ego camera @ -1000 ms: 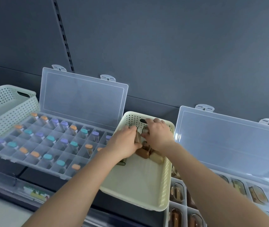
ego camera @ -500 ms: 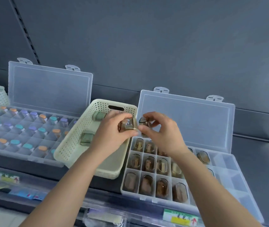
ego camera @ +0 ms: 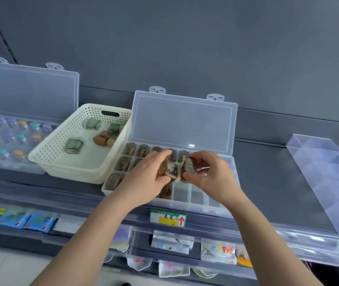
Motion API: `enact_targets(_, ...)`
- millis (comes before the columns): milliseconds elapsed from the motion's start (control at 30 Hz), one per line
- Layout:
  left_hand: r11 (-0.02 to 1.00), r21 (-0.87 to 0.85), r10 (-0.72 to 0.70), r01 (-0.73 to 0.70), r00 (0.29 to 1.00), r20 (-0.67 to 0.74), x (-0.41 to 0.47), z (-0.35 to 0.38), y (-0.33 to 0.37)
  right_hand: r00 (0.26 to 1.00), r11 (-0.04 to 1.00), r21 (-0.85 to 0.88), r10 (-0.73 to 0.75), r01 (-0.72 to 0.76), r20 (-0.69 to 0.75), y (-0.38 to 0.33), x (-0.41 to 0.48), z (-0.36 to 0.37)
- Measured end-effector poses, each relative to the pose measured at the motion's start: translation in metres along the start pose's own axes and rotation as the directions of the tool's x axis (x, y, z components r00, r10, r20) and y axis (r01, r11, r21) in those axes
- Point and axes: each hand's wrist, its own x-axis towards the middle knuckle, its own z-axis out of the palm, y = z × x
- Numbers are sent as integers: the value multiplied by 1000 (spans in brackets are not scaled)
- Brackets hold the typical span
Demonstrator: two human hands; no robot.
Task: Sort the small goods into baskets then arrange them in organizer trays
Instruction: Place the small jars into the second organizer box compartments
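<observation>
A cream perforated basket on the shelf holds three green clear cases and a few brown ones. To its right stands an open clear organizer tray; brown cases fill many of its cells, and the front right cells hold nothing. My left hand grips a bunch of brown cases above the tray's middle. My right hand pinches one brown case at the bunch's right end. Both hands hide several cells.
Another open organizer tray with colour-capped vials sits left of the basket. A clear divided box stands at the far right. Bare dark shelf lies between it and the tray. Packets hang below the shelf edge with a price tag.
Both hands left the basket with brown cases and moved right over the right organizer tray. The view swung right and down, bringing the tray's front cells and lower shelf into sight.
</observation>
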Motion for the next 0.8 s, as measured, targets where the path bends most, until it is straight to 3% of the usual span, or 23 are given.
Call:
enact_targets(133, 996, 85, 32, -30, 999, -27, -5, 13, 17, 1000, 998, -55, 19, -18, 12, 12, -19, -16)
enact_targets(400, 961, 256, 76, -105, 990, 122, 3, 32, 26, 997, 975, -222, 26, -10, 68, 24, -38, -18)
enact_targets(800, 949, 293, 27, -113, 959, 281, 13, 41, 16, 969, 918, -389, 157, -72, 191, 36, -32, -11)
